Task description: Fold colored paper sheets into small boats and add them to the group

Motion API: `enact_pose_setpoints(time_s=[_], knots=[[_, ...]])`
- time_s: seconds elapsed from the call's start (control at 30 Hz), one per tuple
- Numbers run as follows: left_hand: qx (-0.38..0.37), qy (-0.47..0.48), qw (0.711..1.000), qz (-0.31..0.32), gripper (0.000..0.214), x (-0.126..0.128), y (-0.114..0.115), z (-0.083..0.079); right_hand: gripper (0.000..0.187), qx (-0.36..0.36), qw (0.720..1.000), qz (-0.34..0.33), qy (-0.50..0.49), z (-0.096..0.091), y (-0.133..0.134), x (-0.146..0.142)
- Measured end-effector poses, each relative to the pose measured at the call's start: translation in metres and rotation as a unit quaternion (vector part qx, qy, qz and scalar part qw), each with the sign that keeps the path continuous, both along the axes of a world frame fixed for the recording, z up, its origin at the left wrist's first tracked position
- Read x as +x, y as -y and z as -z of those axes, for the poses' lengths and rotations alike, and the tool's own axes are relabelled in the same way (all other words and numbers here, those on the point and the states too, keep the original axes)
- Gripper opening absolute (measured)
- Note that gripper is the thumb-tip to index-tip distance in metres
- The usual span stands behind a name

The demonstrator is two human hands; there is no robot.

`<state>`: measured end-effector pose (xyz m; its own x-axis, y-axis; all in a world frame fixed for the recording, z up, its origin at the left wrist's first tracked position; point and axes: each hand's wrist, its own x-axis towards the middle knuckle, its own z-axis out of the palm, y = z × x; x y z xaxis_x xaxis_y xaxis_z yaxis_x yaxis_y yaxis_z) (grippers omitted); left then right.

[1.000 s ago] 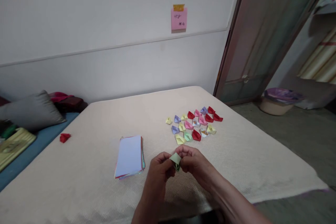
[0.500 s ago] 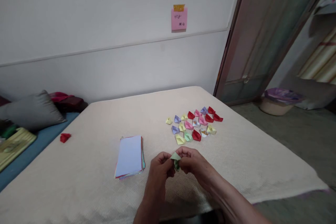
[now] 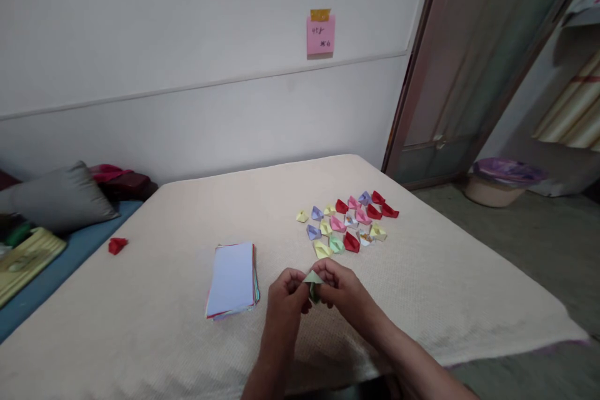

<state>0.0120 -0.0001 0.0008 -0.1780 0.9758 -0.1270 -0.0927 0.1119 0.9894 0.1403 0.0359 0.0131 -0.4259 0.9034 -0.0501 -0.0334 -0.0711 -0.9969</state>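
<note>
Green paper piece [image 3: 313, 284], small and partly folded, is held in the air just above the bed [image 3: 154, 337], over the middle of its near edge. It is pinched from both sides: the fingers [image 3: 300, 277] of the left hand [image 3: 285, 299] are closed on its left side and those of the right hand [image 3: 345, 292] on its right side, the fingertips almost meeting across it. Only the pale upper point and a darker lower flap are seen; the rest is hidden by the fingers.

A stack of paper sheets [image 3: 232, 278] lies near the left hand, towards the near edge. A cluster of folded paper shapes [image 3: 347, 225] in red, pink, yellow, lilac and green is spread beyond the right hand, towards the far right corner. A single red shape [image 3: 117, 245] lies off the bed's left edge, near a grey pillow [image 3: 59, 197].

Risk, as judged: with so little paper gripped, uneven pressure could skew a crease, or the piece could slip and drop past the near edge.
</note>
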Motion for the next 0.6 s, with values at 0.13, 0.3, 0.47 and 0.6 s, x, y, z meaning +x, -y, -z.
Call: enact_pose_setpoints(time_s=[0.13, 0.3, 0.47, 0.6], knots=[[0.005, 0.014, 1.000, 0.012, 0.017, 0.001, 0.001, -0.004, 0.013, -0.037, 0.998, -0.040, -0.029, -0.001, -0.002, 0.003], [-0.018, 0.064, 0.998, 0.007, 0.017, 0.001, 0.003, -0.009, 0.019, -0.043, 0.997, -0.047, -0.043, -0.001, -0.002, 0.004], [-0.019, 0.083, 0.996, 0.017, 0.016, 0.001, 0.004, -0.015, 0.018, -0.027, 0.998, -0.047, -0.040, 0.001, -0.002, 0.004], [0.012, 0.068, 0.998, -0.009, 0.018, 0.002, 0.003, -0.017, 0.021, -0.020, 0.998, -0.051, -0.034, 0.001, -0.001, 0.002]])
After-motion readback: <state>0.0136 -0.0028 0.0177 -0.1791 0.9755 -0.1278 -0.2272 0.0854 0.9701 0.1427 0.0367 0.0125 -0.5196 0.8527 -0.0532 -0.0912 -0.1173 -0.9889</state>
